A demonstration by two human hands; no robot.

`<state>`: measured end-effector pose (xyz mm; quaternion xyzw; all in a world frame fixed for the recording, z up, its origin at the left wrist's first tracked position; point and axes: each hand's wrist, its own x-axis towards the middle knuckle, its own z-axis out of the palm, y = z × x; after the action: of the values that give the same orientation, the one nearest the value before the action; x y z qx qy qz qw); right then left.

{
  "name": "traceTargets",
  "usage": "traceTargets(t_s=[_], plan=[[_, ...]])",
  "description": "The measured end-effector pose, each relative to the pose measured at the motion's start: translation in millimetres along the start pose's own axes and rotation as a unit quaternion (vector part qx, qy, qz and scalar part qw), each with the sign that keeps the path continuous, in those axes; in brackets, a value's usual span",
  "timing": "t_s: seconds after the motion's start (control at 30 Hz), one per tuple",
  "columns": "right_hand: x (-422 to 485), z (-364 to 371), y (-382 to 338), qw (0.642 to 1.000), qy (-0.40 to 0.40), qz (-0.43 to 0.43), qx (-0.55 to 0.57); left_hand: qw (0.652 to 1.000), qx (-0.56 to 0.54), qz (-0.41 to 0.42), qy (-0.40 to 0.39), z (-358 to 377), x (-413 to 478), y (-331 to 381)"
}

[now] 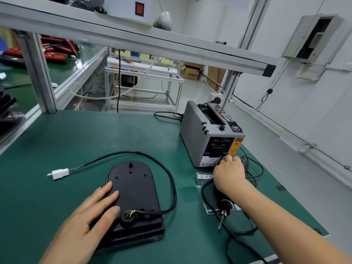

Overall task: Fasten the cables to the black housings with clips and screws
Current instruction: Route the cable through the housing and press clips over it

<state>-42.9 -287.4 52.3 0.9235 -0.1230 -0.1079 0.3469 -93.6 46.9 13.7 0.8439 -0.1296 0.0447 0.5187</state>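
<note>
A matte black plastic housing (133, 189), flat and arch-shaped with small holes and pegs, lies near the front edge of the green-matted bench (57, 140). The left hand (89, 216) rests flat on it, fingers (106, 189) straight and slightly spread. A glossy black cable (172, 187) leaves a round rubber grommet (126, 216) at the housing's near end, loops round its right side and over its top, and ends in a blocky white connector (60, 173) toward the left edge. Near the right edge stands a boxy grey tape dispenser (198, 138). The right hand (229, 173) is at its front opening, fingers (228, 159) curled; I cannot tell whether they pinch anything. Under that wrist lies a black screwdriver (224, 206) with a metal bit, on a clear bag (202, 177).
</note>
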Motion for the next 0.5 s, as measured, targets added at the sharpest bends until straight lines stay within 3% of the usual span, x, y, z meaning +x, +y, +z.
traceTargets(t_s=[0.27, 0.5], plan=[[-3.0, -9.7, -17.1, 0.993, -0.004, -0.035, -0.113, 1.000, -0.011, -0.003, 0.001, -0.3, 0.3, -0.2], [-3.6, 0.9, -14.7, 0.994, 0.047, -0.038, -0.095, 1.000, -0.011, 0.001, 0.000, -0.6, 0.3, -0.8]])
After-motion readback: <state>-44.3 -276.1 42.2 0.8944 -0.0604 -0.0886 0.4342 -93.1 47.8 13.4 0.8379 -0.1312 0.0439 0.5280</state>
